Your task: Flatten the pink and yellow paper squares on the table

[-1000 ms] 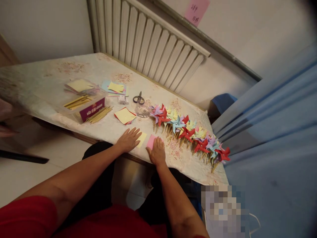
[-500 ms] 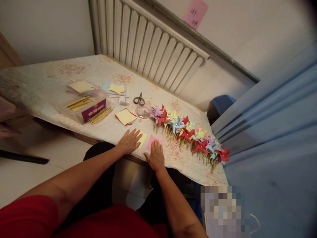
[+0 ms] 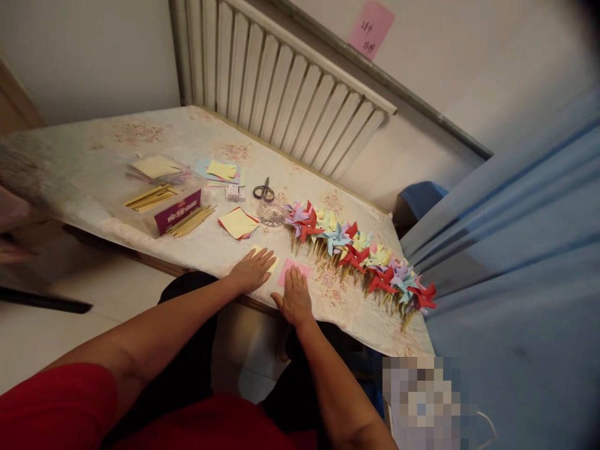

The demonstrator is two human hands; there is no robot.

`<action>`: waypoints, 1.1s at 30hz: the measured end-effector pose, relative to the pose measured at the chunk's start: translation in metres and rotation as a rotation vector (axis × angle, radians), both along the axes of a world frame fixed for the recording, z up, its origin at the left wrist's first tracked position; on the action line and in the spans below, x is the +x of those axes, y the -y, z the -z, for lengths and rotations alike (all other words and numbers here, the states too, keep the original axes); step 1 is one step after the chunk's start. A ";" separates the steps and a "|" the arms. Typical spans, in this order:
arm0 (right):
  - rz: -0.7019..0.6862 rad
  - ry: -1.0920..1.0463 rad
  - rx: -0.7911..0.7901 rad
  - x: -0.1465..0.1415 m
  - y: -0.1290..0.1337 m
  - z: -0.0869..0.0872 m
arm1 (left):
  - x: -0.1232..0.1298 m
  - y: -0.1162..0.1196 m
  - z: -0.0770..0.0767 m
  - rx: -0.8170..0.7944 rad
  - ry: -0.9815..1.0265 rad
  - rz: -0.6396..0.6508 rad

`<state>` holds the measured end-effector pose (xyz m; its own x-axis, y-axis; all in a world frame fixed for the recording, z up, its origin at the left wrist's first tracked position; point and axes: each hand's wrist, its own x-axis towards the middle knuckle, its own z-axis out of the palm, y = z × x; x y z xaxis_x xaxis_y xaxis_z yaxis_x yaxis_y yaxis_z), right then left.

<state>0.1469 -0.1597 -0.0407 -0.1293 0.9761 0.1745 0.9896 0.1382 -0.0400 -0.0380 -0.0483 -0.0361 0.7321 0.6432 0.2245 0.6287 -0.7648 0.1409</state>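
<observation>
My left hand (image 3: 252,270) lies flat with its fingers stretched over a yellow paper square (image 3: 274,265), covering most of it. My right hand (image 3: 295,296) is flat too, its fingertips on a pink paper square (image 3: 287,270) just to the right. Beyond my hands sits a stack of paper squares (image 3: 238,222), yellow on top with red edges beneath. A clear dish of small metal pieces (image 3: 272,215) stands beside that stack. Finished paper pinwheels (image 3: 355,255) on sticks stand in a long row to the right.
Scissors (image 3: 264,190) lie behind the dish, near a small white box (image 3: 234,193) and more coloured paper (image 3: 221,170). A clear box of sticks (image 3: 152,197) with a purple label stands left. Behind the table is a radiator (image 3: 281,87); a blue curtain (image 3: 515,250) hangs right.
My left hand has slid slightly right over the yellow square, which shows less on its right and a little above the fingers. My right hand stays nearly in place.
</observation>
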 end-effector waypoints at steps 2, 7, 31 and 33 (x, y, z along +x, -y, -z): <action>-0.004 -0.001 -0.008 0.001 -0.004 -0.001 | 0.003 -0.002 0.001 0.002 -0.006 0.005; 0.006 -0.002 -0.022 0.000 -0.015 -0.004 | 0.007 -0.004 -0.001 0.005 -0.006 -0.001; 0.025 -0.056 -0.018 -0.007 -0.023 -0.006 | 0.006 -0.006 -0.001 -0.025 -0.005 -0.054; 0.024 -0.056 -0.002 -0.009 -0.017 -0.004 | 0.005 -0.003 0.000 -0.017 -0.002 -0.058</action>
